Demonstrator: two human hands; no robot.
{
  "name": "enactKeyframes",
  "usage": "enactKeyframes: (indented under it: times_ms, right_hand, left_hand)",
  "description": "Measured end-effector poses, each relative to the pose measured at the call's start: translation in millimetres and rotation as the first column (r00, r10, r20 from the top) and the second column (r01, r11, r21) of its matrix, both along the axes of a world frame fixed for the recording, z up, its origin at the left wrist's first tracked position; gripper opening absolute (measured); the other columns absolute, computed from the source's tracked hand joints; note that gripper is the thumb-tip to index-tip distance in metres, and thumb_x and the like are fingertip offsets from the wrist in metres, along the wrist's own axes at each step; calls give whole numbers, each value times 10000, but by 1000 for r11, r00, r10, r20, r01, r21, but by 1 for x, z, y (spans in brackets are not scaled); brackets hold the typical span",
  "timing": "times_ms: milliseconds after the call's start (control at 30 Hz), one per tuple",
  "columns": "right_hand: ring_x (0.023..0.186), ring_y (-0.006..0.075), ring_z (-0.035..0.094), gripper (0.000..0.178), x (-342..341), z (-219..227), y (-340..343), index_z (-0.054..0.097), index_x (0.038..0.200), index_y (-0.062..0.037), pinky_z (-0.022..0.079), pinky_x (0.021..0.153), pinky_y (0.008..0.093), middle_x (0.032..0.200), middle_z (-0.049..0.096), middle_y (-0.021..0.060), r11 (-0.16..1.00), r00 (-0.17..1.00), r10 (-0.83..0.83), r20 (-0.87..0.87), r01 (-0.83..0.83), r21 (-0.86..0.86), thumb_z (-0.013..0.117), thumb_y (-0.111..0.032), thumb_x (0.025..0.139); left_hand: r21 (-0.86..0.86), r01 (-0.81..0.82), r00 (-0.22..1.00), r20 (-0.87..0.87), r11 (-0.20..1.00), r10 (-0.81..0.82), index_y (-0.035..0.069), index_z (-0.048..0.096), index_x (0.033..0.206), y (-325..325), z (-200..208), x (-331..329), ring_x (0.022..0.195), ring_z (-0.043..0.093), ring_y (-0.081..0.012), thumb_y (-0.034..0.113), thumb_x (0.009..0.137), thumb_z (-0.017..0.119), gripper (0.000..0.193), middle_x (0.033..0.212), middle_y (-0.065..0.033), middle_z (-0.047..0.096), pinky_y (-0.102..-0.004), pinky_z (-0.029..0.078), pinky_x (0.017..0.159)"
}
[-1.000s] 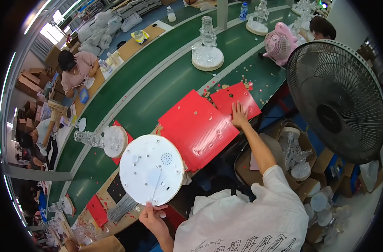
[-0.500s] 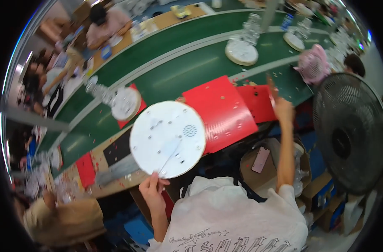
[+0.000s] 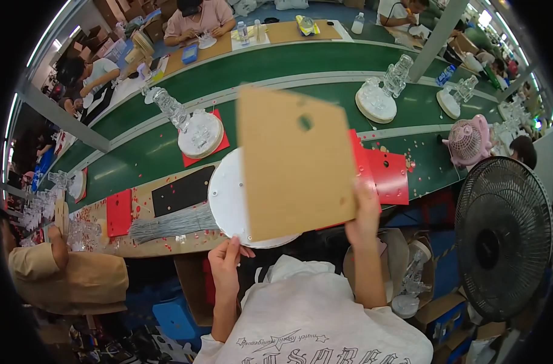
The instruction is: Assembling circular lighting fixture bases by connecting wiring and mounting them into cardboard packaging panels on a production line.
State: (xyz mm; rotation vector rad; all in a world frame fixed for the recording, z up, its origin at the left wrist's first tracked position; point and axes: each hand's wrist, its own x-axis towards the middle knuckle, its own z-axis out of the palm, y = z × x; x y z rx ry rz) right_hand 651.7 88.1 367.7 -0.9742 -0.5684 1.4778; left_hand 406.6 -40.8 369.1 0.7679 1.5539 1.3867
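Note:
My left hand is closed, thumb and fingertips pinching at the near rim of a white round disc with small holes. With my right hand I grip the right edge of a brown cardboard sheet. The sheet has cut-out holes and is tilted up over the disc, hiding much of it. To the left of the disc lies a bundle of thin grey wires. Red sheets rest on the bench to the right, partly behind the cardboard.
A black sheet and a red sheet lie on the bench at left. Clear plastic assemblies on white round bases stand along the green conveyor. A black fan and a pink fan are at right. Co-workers sit across.
My right hand has come in from the far right and now holds the brown cardboard sheet over the disc. My left hand stays at the disc's near rim. The view has shifted.

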Motion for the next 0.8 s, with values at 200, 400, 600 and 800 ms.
enactKeyframes:
  times_ms: [200, 400, 600, 800]
  right_hand:
    - [1097, 166, 652, 472, -20, -2, -7, 476, 1443, 11, 498, 953, 294, 1236, 668, 159, 948, 913, 241, 328, -294, 122, 571, -52, 985]
    - [1110, 189, 658, 547, -23, -1, -4, 458, 1464, 4, 505, 956, 312, 1264, 661, 199, 919, 715, 222, 663, -380, 103, 627, -54, 948]
    - [982, 129, 669, 582, -22, -9, -10, 454, 1465, 10, 524, 857, 278, 1142, 709, 215, 923, 765, 190, 615, -354, 154, 661, -63, 927]
    - [660, 45, 562, 585, -23, -9, -14, 453, 1464, 12, 478, 620, 237, 865, 740, 143, 925, 692, 161, 704, -354, 136, 667, -57, 923]
  left_hand:
    - [57, -95, 963, 257, 994, 77, -3, 671, 958, 0, 4, 9, 490, 466, -102, 432, 1071, 301, 583, 752, -116, 706, -230, 253, 459]
    - [3, -76, 972, 223, 997, 73, 17, 672, 847, -5, -6, -9, 530, 510, -77, 336, 1007, 525, 387, 738, -71, 694, -237, 233, 450]
    - [-168, 97, 987, 141, 981, -74, -52, 651, 1005, 4, 18, -25, 837, 660, -132, 201, 934, 660, 262, 883, -72, 677, -247, 504, 715]
    - [49, -16, 1000, 25, 999, 15, 78, 118, 1602, 41, 30, -33, 1181, 591, -219, 53, 902, 664, 888, 1423, -213, 498, -342, 489, 986]
